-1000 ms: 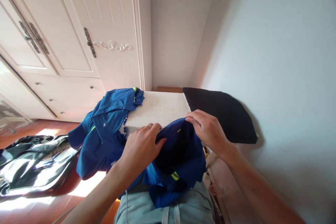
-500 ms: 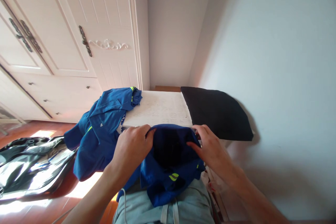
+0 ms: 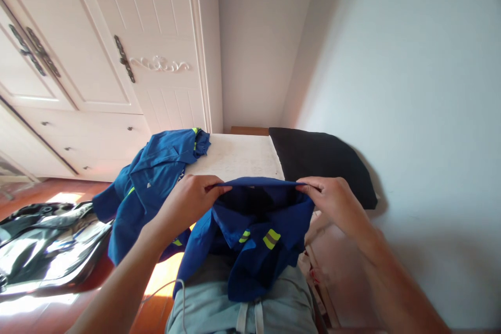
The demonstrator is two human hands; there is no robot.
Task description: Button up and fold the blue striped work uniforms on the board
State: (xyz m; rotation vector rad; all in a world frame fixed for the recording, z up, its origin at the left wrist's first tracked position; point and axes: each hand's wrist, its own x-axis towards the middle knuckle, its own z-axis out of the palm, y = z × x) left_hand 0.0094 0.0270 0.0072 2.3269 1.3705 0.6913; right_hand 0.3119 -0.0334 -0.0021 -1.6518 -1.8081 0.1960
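A blue garment (image 3: 260, 229) with yellow-green patches hangs in front of my body, its upper edge stretched straight between both hands. My left hand (image 3: 195, 195) pinches that edge at its left end. At the right end my right hand (image 3: 331, 193) pinches the same edge between thumb and fingers. Below the edge the cloth sags in folds over my grey-green clothing, with a dark opening inside. Another blue garment (image 3: 156, 167) with yellow-green trim is draped over the left side of a white surface (image 3: 238, 156).
Black cloth (image 3: 321, 167) covers the right end of the white surface, beside the pale wall (image 3: 410, 88). A white wardrobe (image 3: 168, 26) stands at the back left. On the wooden floor at left lies an open suitcase (image 3: 50, 245) with things inside.
Both hands have moved apart and slightly up, pulling the garment's edge taut. Its opening looks narrower, and more of the yellow-green patches show.
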